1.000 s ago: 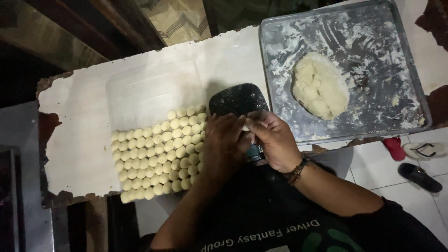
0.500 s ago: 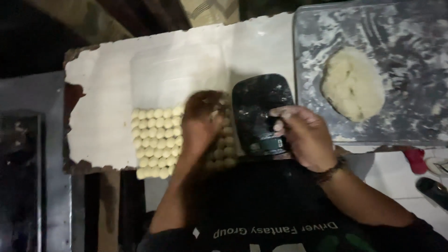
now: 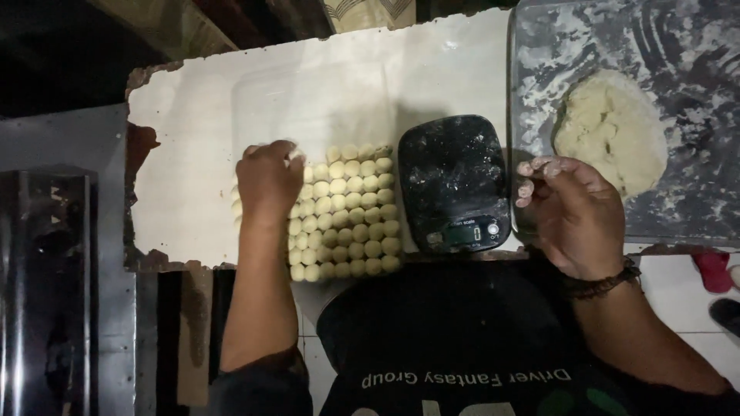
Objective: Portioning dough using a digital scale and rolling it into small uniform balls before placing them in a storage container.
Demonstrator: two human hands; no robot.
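Note:
My left hand (image 3: 266, 181) reaches over the top left corner of a block of small pale dough balls (image 3: 351, 212) laid in rows on a clear plastic sheet (image 3: 308, 104). Its fingertips pinch one ball at the row's end. My right hand (image 3: 570, 208) hovers with floury fingers apart, holding nothing, between a black kitchen scale (image 3: 455, 181) and a lump of dough (image 3: 613, 131). The lump lies on a floured metal tray (image 3: 678, 46) at the right.
The white table top (image 3: 185, 131) has a chipped left edge. A dark metal surface (image 3: 54, 254) stands to the left. Tiled floor (image 3: 678, 308) and a red sandal (image 3: 713, 270) show at the lower right, below the tray.
My left hand has gone from the scale, where both hands met, leftward to the top left of the dough ball rows. My right hand left the scale and moved right toward the tray.

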